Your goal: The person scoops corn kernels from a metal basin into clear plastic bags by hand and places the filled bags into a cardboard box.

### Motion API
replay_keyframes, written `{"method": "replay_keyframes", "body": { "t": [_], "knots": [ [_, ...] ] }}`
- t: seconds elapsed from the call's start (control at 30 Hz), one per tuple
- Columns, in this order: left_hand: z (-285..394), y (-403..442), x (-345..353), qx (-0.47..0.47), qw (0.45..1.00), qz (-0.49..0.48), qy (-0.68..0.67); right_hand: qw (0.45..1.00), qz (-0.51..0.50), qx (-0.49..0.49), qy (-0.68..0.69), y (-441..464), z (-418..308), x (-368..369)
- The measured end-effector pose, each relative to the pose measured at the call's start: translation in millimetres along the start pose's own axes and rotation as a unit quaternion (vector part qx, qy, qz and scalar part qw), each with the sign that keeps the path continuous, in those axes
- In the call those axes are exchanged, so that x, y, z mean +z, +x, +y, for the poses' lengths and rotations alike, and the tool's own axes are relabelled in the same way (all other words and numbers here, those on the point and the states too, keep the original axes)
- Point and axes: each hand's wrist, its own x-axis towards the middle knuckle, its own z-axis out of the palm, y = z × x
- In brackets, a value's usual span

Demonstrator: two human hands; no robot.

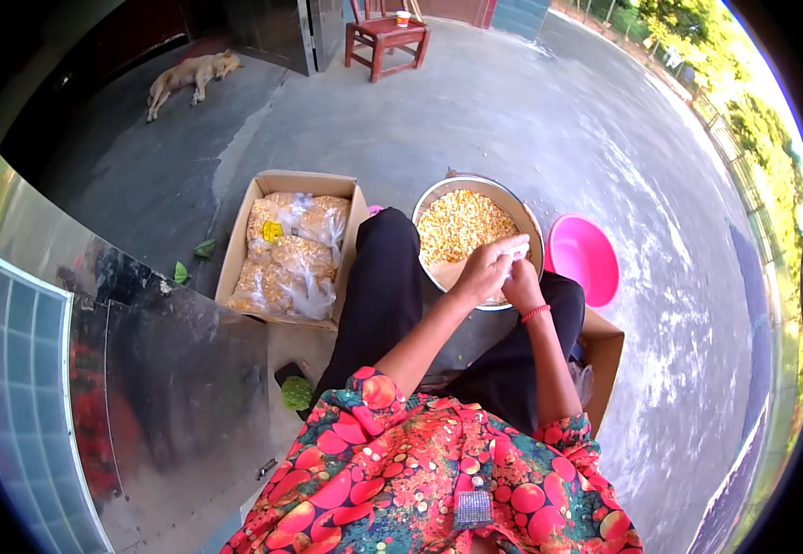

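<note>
Both of my hands are together above the right side of a round metal basin (425,205) full of yellow and orange corn kernels (461,226). My left hand (488,268) reaches in with its fingers closed around a small whitish thing (518,251), which looks like thin plastic. Pressed against it, my right hand (522,284) is closed too, with a red bead bracelet at the wrist. Fingers cover most of the whitish thing, so its kind is unclear.
Left of my knees stands a cardboard box (353,235) with clear bags of kernels (291,263). A pink basin (586,258) sits right of the metal one. Another cardboard box (605,365) is by my right leg. Farther off are a red chair (388,37) and a lying dog (194,76).
</note>
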Motion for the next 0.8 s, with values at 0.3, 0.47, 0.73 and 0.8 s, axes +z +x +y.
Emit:
{"method": "replay_keyframes", "body": {
  "t": [0.3,0.47,0.73,0.8],
  "knots": [
    [-19.7,-21.9,-57.9,-0.026,0.984,0.066,0.163,0.963,0.188,-0.192,-0.037,43.4,-29.8,-22.0],
    [-32.8,-14.5,-44.0,-0.06,0.903,0.045,0.424,0.98,0.111,-0.16,0.032,43.4,-74.4,-47.8],
    [-60.0,-2.4,-46.4,-0.017,0.929,0.078,0.361,0.956,-0.027,-0.289,-0.043,18.7,-104.3,-21.3],
    [-62.0,-1.4,-50.6,-0.033,0.944,0.084,0.317,0.963,-0.043,-0.266,-0.018,4.6,-121.2,-23.4]
  ]
}}
